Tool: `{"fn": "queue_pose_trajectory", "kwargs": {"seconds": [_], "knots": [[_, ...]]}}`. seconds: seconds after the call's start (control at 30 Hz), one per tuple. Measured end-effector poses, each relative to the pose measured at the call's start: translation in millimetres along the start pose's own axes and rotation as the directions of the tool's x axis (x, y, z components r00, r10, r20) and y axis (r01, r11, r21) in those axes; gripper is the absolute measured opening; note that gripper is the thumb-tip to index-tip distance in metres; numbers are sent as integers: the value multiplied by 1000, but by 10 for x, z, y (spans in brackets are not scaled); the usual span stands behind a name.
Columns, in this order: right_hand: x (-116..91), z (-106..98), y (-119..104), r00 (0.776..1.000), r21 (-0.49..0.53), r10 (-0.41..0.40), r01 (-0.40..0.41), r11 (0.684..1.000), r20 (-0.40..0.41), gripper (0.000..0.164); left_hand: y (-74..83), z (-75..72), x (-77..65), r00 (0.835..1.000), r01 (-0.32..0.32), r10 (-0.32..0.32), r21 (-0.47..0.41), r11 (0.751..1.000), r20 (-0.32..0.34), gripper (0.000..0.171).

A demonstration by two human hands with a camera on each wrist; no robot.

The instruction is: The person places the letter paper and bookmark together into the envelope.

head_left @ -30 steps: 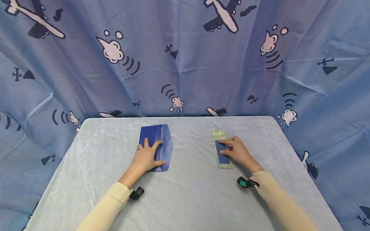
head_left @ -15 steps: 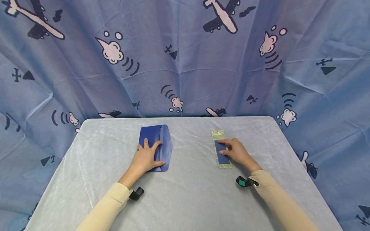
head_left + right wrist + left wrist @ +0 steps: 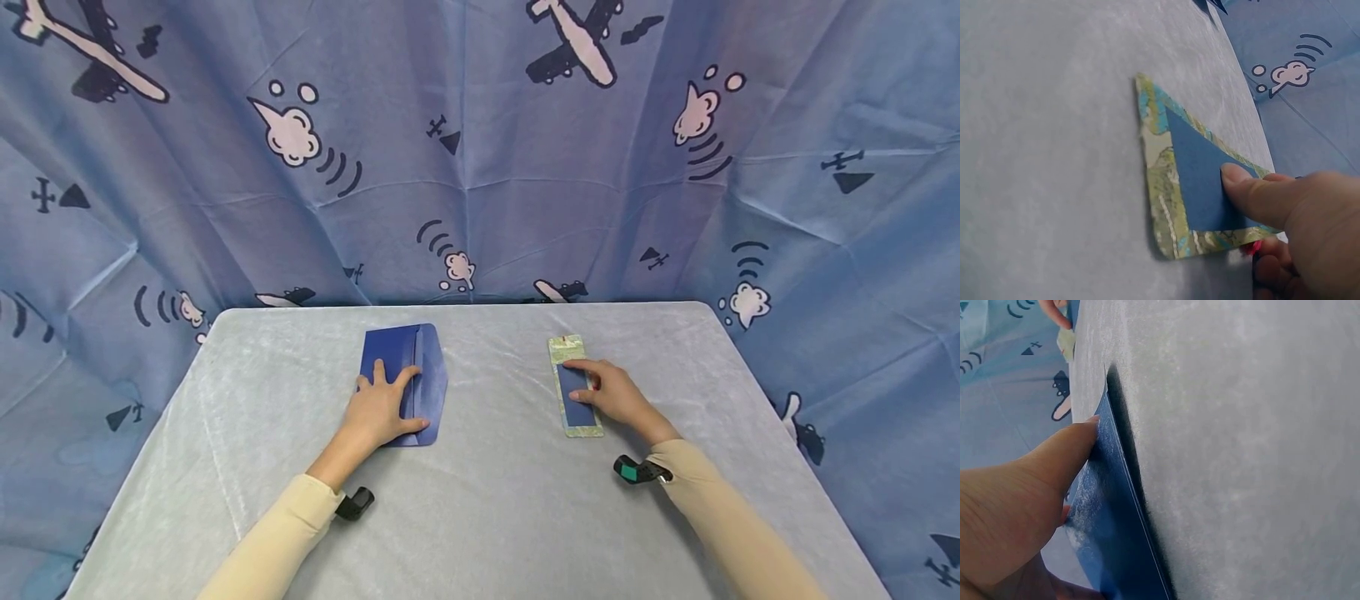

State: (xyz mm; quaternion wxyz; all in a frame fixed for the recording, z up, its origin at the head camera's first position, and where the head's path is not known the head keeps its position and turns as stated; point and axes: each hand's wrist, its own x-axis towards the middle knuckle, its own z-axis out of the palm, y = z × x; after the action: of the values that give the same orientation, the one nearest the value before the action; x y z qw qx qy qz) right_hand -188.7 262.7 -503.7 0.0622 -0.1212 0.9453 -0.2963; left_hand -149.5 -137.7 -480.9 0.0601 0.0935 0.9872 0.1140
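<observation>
A blue envelope (image 3: 390,346) lies on the left half of the table, its pointed flap (image 3: 432,383) unfolded to the right. My left hand (image 3: 377,408) rests on the envelope with fingers spread and the thumb on the flap; the left wrist view shows the envelope's near edge (image 3: 1124,481). On the right, my right hand (image 3: 618,396) holds a bookmark-like card (image 3: 566,350) with a green patterned border and plain blue panel. In the right wrist view the thumb (image 3: 1235,175) presses the panel, other fingers curl by the card's edge, and a small red bit (image 3: 1251,247) shows below.
A pale grey cloth covers the table (image 3: 495,500), with its far edge against a blue curtain (image 3: 465,150) printed with planes. Black straps (image 3: 637,473) sit on both wrists. Bare tabletop lies between envelope and card.
The card's far end shifts very slightly upward in the head view, with the right index finger moving along. The left hand and envelope stay in place.
</observation>
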Motion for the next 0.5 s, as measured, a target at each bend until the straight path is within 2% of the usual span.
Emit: {"fn": "queue_pose_trajectory", "kwargs": {"seconds": [0.2, 0.5], "knots": [[-1, 2, 13, 1000, 38, -13, 13, 999, 5, 55, -9, 22, -4, 1000, -2, 2, 0, 1000, -10, 91], [-3, -27, 25, 999, 37, -34, 34, 999, 16, 52, -19, 21, 5, 1000, -4, 4, -3, 1000, -1, 93]]}}
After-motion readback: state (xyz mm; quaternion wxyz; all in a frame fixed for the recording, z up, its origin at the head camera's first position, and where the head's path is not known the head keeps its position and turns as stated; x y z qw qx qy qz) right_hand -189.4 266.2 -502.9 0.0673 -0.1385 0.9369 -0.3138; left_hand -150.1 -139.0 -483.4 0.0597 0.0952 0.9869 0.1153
